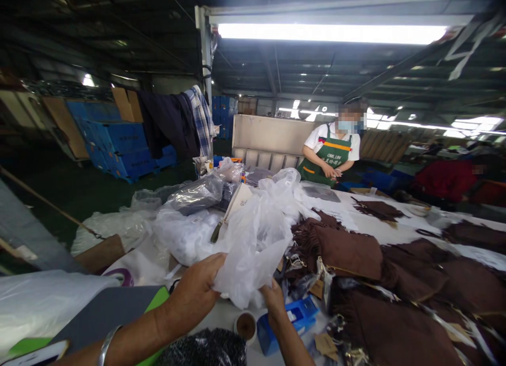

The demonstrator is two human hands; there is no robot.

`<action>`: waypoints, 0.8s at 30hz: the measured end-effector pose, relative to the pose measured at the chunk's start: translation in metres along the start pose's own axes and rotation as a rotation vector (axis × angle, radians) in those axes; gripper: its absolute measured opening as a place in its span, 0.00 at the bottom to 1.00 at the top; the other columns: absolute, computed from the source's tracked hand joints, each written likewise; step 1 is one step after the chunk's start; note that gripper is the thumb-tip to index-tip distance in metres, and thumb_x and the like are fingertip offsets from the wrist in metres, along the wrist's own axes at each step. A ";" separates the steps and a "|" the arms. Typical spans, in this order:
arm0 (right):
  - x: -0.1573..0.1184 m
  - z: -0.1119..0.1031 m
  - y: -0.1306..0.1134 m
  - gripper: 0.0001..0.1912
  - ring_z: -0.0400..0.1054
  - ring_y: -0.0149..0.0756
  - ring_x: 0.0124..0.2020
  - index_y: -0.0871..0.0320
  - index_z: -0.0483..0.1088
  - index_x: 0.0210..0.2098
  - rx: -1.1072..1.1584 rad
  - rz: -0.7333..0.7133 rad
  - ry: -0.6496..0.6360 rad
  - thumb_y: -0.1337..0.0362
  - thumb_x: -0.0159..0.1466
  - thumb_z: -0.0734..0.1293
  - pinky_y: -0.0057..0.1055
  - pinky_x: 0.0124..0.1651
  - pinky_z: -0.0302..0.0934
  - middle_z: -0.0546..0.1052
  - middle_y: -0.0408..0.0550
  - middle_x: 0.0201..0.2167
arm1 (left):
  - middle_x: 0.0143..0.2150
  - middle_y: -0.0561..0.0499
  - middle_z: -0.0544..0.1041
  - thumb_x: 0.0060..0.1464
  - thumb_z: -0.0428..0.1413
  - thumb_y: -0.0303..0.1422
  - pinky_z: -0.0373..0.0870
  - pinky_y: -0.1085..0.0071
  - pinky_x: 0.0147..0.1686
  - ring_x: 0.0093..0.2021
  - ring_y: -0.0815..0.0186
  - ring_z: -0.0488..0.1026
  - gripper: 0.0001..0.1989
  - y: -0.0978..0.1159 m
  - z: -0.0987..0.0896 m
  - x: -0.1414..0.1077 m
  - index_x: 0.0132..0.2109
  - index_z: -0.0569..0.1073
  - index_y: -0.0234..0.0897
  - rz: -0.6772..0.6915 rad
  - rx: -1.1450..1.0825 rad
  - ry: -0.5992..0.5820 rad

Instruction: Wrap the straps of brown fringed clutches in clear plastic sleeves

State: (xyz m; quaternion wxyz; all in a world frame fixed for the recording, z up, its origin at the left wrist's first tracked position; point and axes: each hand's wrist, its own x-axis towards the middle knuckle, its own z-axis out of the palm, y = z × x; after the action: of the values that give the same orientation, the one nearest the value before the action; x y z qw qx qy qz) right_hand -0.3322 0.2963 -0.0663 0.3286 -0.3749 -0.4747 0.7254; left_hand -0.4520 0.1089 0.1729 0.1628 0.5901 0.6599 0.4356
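Observation:
A crumpled sheet of thin white wrapping (253,245) is stretched between my hands over the middle of the table. My left hand (207,279), with a silver bangle on the wrist, is closed on its lower left edge. On the lower right edge my right hand (272,297) pinches the same wrapping. Below my right hand lies a blue tape dispenser (269,334), and a small round cup (245,326) stands beside it. Brown fringed bags (348,250) with tags and metal clasps are spread to the right.
Clear plastic packages (197,195) and white wrapping are piled at the back left. A phone (39,355) lies at the lower left. Across the table stands a person in a green apron (332,158). A metal post (205,71) rises behind the pile.

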 end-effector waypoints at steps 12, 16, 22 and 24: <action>-0.001 0.020 0.000 0.33 0.73 0.44 0.32 0.63 0.75 0.42 0.007 0.009 -0.065 0.54 0.38 0.77 0.34 0.34 0.68 0.79 0.51 0.32 | 0.48 0.46 0.75 0.59 0.51 0.31 0.69 0.66 0.46 0.49 0.55 0.71 0.11 0.008 -0.010 -0.005 0.45 0.77 0.40 -0.003 0.013 0.051; 0.002 0.064 -0.008 0.32 0.73 0.42 0.32 0.63 0.74 0.42 0.029 -0.009 -0.171 0.55 0.39 0.77 0.33 0.34 0.67 0.79 0.51 0.33 | 0.49 0.47 0.76 0.59 0.53 0.35 0.71 0.63 0.47 0.51 0.53 0.71 0.12 0.003 -0.040 -0.017 0.48 0.76 0.40 -0.046 0.039 0.112; 0.005 0.158 -0.027 0.28 0.72 0.38 0.31 0.62 0.73 0.40 -0.041 0.044 -0.399 0.55 0.43 0.74 0.32 0.35 0.68 0.79 0.51 0.37 | 0.55 0.45 0.72 0.58 0.57 0.40 0.66 0.51 0.56 0.53 0.52 0.70 0.27 0.018 -0.119 -0.046 0.62 0.63 0.38 -0.231 0.224 0.507; 0.011 0.186 -0.017 0.27 0.72 0.36 0.33 0.60 0.72 0.43 -0.047 0.073 -0.446 0.55 0.46 0.73 0.30 0.37 0.67 0.79 0.49 0.39 | 0.61 0.46 0.66 0.58 0.58 0.37 0.64 0.54 0.59 0.56 0.56 0.69 0.31 0.022 -0.140 -0.055 0.65 0.58 0.40 -0.145 0.182 0.611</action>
State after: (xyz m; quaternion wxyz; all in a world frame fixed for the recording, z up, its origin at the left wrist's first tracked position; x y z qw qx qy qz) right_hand -0.4950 0.2290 -0.0027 0.1804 -0.2300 -0.5386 0.7902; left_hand -0.5265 0.0031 0.2529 -0.0657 0.3958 0.7547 0.5191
